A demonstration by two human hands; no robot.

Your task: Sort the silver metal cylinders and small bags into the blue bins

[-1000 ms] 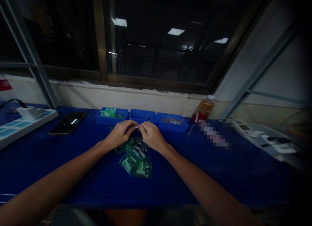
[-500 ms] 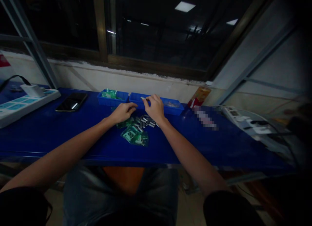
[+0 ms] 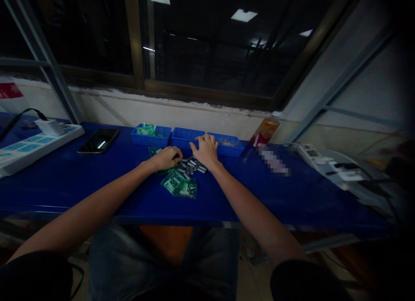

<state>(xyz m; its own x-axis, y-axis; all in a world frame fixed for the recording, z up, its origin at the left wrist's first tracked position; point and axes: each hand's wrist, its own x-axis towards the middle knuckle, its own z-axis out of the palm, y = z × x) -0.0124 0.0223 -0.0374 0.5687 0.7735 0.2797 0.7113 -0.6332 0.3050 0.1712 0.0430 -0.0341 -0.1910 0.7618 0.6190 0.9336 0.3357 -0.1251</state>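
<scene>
While the right hand (image 3: 206,152) holds its grip apart by the blue trays (image 3: 181,142), the left hand (image 3: 166,158) is nearer the metal pieces (image 3: 192,163), heaped on the bench (image 3: 210,206) just right of its curled grip, long axes mixed; whether it pinches one, I can't tell.

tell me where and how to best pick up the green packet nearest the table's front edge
Probably pinch the green packet by its near right corner, coming from the front right: it lies flat, with another packet against its left side and metal pieces beyond, while that corner looks free.
</scene>
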